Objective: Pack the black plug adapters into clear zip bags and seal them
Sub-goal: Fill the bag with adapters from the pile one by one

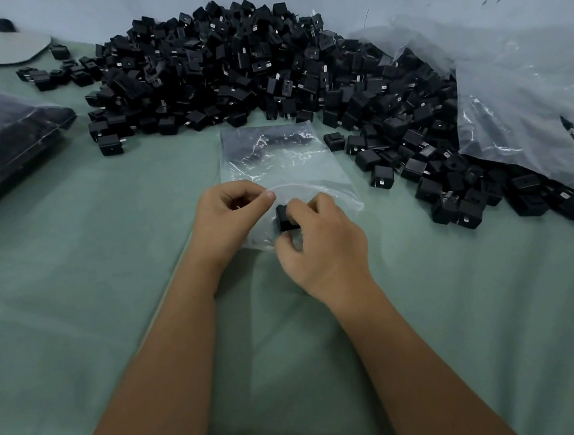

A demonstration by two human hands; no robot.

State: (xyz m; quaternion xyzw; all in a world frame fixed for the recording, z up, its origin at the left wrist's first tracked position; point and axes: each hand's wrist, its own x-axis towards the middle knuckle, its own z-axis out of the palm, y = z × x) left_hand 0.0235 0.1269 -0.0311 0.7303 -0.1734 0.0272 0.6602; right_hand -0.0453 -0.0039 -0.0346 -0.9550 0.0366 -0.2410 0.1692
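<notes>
A clear zip bag (285,169) lies on the green cloth in front of me, its mouth toward me, with several black adapters showing dark at its far end. My left hand (228,215) pinches the near edge of the bag's mouth between thumb and forefinger. My right hand (318,242) holds one black plug adapter (284,217) at the bag's opening. A large heap of loose black plug adapters (250,69) covers the far side of the cloth.
A big crumpled clear plastic bag (516,96) lies at the right over part of the heap. A filled bag of dark items (4,136) rests at the left edge. A grey board (4,49) sits far left. Green cloth (111,265) spreads around my arms.
</notes>
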